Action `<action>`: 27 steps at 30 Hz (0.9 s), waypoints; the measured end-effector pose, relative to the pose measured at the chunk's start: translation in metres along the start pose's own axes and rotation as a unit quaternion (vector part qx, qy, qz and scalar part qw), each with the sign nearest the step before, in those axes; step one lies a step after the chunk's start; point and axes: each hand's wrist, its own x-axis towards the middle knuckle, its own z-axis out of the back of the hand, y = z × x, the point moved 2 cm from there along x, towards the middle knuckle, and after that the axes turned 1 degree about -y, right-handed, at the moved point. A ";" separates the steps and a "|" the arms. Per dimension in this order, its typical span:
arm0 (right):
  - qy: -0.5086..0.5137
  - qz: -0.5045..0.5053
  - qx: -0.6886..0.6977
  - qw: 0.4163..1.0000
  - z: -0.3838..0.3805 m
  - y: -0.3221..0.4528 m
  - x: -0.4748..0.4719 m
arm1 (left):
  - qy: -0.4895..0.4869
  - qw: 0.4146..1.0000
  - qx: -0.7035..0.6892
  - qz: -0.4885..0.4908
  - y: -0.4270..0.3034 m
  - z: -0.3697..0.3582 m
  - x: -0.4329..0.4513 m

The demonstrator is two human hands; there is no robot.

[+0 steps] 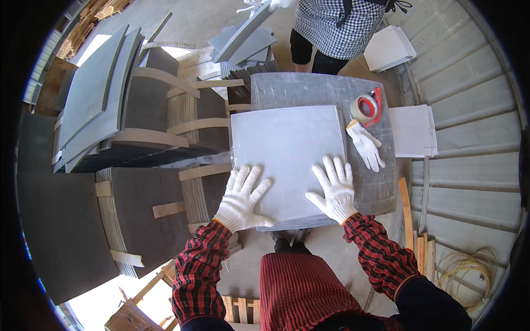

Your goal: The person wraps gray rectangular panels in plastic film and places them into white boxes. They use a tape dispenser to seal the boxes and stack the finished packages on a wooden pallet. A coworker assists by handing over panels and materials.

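Observation:
A pale grey square panel [290,157], perhaps a tile or slab, lies flat before me on a work surface wrapped in clear plastic [372,194]. My left hand [243,198], in a white knit glove, spreads its fingers over the panel's near left corner. On the near right edge rests my right hand [334,188], gloved alike, palm down with fingers apart. Neither hand grips anything. To the right of the panel lies a loose white glove [365,145] with a yellow-orange cuff edge. Just beyond it sits a red tape dispenser [377,105] with a roll of clear tape.
Strapped stacks of dark panels [147,207] fill the left, with loose grey slabs [95,95] leaning on top. Across the table a person [335,29] in a checked apron holds a grey slab [244,31]. White sheets [414,130], wood strips [420,252] and coiled tubing [468,277] are at right.

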 end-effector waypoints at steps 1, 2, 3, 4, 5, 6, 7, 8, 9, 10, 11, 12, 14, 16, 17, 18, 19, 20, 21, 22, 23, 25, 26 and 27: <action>-0.001 0.001 0.001 1.000 0.000 0.000 0.000 | 0.015 1.000 0.004 0.001 0.000 0.002 0.000; -0.001 0.001 0.003 1.000 0.000 0.001 -0.001 | 0.029 1.000 0.001 0.002 -0.001 0.005 0.000; -0.001 0.000 0.001 1.000 0.001 0.001 0.000 | 0.041 0.999 0.000 0.004 -0.002 0.008 0.002; 0.000 0.000 -0.001 1.000 0.001 0.001 -0.001 | 0.054 0.999 -0.001 0.005 -0.003 0.011 0.003; 0.001 -0.001 -0.003 1.000 0.001 0.001 -0.001 | 0.056 0.998 -0.001 0.007 -0.002 0.012 0.004; -0.001 0.001 -0.002 1.000 0.001 0.001 -0.001 | 0.058 0.998 -0.002 0.010 -0.004 0.012 0.003; -0.002 0.003 -0.001 1.000 0.002 0.001 -0.001 | 0.061 0.998 -0.003 0.013 -0.004 0.012 0.003; -0.003 0.004 0.000 1.000 0.003 0.001 0.000 | 0.059 0.998 -0.003 0.014 -0.004 0.010 0.002; -0.002 0.004 0.000 1.000 0.003 0.002 0.000 | 0.057 0.998 -0.005 0.013 -0.003 0.009 0.001; -0.004 0.004 0.000 1.000 0.004 0.002 -0.001 | 0.054 0.998 -0.006 0.012 -0.002 0.008 0.000; -0.005 0.003 0.000 1.000 0.003 0.002 -0.001 | 0.052 0.999 -0.008 0.011 -0.001 0.007 0.000; -0.006 0.004 0.001 1.000 0.003 0.001 -0.001 | 0.055 0.998 -0.003 0.013 -0.002 0.006 0.001; -0.008 0.006 0.003 1.000 0.003 0.000 -0.001 | 0.056 0.998 -0.001 0.013 -0.003 0.006 0.001; -0.009 0.006 0.001 1.000 0.003 0.000 -0.001 | 0.053 0.999 0.001 0.014 -0.002 0.005 0.000; -0.009 0.007 0.000 1.000 0.002 0.001 -0.001 | 0.049 0.999 0.002 0.015 -0.002 0.004 -0.002; -0.009 0.006 -0.001 1.000 0.002 0.000 -0.002 | 0.046 0.999 0.003 0.016 -0.003 0.003 -0.003; -0.010 0.006 -0.002 1.000 0.002 0.000 -0.002 | 0.040 0.999 0.000 0.020 -0.004 0.003 -0.005; -0.011 0.007 -0.003 1.000 0.001 -0.001 -0.002 | 0.033 0.999 -0.003 0.024 -0.005 0.003 -0.006; -0.011 0.008 -0.004 1.000 0.001 -0.001 -0.003 | 0.027 0.999 -0.006 0.029 -0.006 0.004 -0.009; -0.013 0.009 -0.006 1.000 0.001 -0.001 -0.003 | 0.018 0.999 -0.006 0.031 -0.006 0.002 -0.011; -0.014 0.011 -0.008 1.000 0.000 -0.001 -0.003 | 0.008 0.999 -0.006 0.032 -0.007 0.001 -0.012; -0.016 0.013 -0.011 1.000 0.000 -0.001 -0.004 | -0.008 0.999 -0.007 0.034 -0.007 -0.001 -0.014; -0.017 0.014 -0.011 1.000 -0.002 -0.001 -0.004 | -0.015 0.999 -0.007 0.035 -0.006 -0.001 -0.015; -0.016 0.016 -0.011 1.000 -0.002 -0.002 -0.005 | -0.020 0.999 -0.008 0.037 -0.007 -0.002 -0.017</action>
